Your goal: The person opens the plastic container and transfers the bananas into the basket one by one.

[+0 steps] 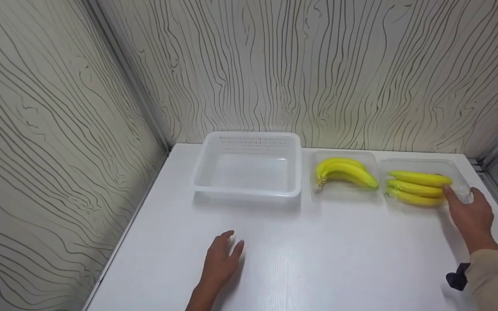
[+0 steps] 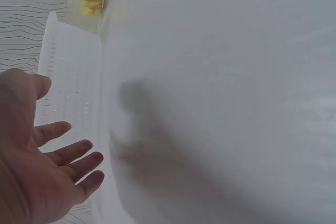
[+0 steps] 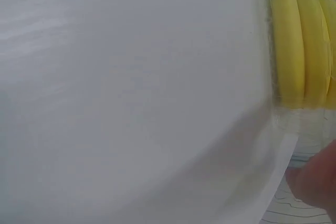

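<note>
My right hand (image 1: 469,214) grips the right end of a clear plastic container (image 1: 463,172) holding three bananas (image 1: 417,188). Its thumb lies over the banana ends and its fingers sit outside the end wall. Only part of a finger (image 3: 315,177) shows in the right wrist view, by the container's corner. My left hand (image 1: 221,261) hovers over the table, in front of a white plastic basket (image 1: 249,190). In the left wrist view its fingers are spread and loosely bent, holding nothing.
A second clear container (image 1: 344,194) with bananas (image 1: 346,170) stands between the basket and the gripped container. The white table (image 1: 318,259) meets wood-patterned walls (image 1: 257,69) at the back and sides. A black device (image 1: 457,277) sits at the right sleeve.
</note>
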`<state>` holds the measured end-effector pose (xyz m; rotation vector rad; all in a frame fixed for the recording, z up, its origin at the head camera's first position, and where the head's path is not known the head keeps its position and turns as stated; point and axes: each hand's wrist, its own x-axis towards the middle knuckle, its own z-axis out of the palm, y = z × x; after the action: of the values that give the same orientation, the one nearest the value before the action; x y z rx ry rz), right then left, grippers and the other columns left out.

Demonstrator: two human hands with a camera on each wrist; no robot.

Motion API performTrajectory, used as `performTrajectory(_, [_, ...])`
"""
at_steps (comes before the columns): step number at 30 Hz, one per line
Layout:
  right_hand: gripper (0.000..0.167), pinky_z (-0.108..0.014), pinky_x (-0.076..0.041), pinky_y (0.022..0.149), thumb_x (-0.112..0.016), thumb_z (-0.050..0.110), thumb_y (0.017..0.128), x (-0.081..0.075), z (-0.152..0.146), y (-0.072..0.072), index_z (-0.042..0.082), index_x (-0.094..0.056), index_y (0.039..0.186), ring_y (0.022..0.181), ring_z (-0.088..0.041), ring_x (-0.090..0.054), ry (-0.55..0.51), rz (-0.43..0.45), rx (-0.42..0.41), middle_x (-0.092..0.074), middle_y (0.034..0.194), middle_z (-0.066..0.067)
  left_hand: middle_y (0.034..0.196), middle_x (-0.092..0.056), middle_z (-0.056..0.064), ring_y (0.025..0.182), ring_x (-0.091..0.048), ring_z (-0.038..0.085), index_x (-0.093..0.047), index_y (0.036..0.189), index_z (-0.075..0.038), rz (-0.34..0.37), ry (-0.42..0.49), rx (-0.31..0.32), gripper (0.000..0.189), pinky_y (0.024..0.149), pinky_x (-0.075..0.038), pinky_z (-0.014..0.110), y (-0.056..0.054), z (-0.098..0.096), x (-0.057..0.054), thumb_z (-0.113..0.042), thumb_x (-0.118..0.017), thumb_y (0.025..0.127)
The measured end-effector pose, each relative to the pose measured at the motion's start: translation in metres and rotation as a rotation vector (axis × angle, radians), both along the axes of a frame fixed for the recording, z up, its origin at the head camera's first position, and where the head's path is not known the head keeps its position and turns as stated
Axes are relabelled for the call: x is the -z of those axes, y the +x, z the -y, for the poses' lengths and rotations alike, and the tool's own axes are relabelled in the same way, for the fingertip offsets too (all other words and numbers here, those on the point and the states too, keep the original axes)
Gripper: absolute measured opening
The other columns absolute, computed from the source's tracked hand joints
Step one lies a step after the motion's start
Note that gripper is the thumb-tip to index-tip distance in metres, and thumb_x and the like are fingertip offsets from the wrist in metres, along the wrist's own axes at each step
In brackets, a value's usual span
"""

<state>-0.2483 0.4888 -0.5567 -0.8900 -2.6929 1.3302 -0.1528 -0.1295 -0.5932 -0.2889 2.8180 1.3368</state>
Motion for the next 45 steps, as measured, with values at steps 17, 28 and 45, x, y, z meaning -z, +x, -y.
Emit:
performTrajectory(17, [0.100,-0.073,-0.032,0.123,-0.043,0.068,0.104,-0.003,-0.001,0.006,0.015,0.009,0.170,0.160,-0.058,-0.019,-0.009,0.027,-0.036,-0.008,0.173,-0.038,0.134,-0.072,0.006,0.130,-0.067,0.029,-0.066,0.139,-0.014,0.116,0.309,0.254,0.047,0.109,-0.056,0.053,-0.038,-0.114,-0.006,-0.046,-0.063,0.105])
performTrajectory(28, [0.100,-0.076,-0.026,0.125,-0.045,0.070,0.102,-0.014,0.000,0.013,0.019,0.010,0.168,0.161,-0.059,-0.008,-0.009,0.123,-0.042,0.001,0.173,-0.033,0.125,-0.073,0.003,0.123,-0.068,0.023,-0.069,0.130,-0.016,0.203,0.346,0.290,0.037,0.105,-0.057,0.049,-0.054,-0.172,-0.014,-0.041,-0.068,0.102])
performTrajectory(45, [0.110,-0.077,-0.018,0.127,-0.037,0.075,0.101,-0.028,-0.005,0.003,-0.002,0.009,0.165,0.158,-0.064,0.000,0.167,0.205,-0.112,0.007,0.169,-0.040,0.103,-0.072,0.002,0.094,-0.066,0.015,-0.072,0.119,-0.019,0.238,0.461,0.241,0.025,0.082,-0.054,0.036,-0.063,-0.187,-0.006,-0.037,-0.068,0.103])
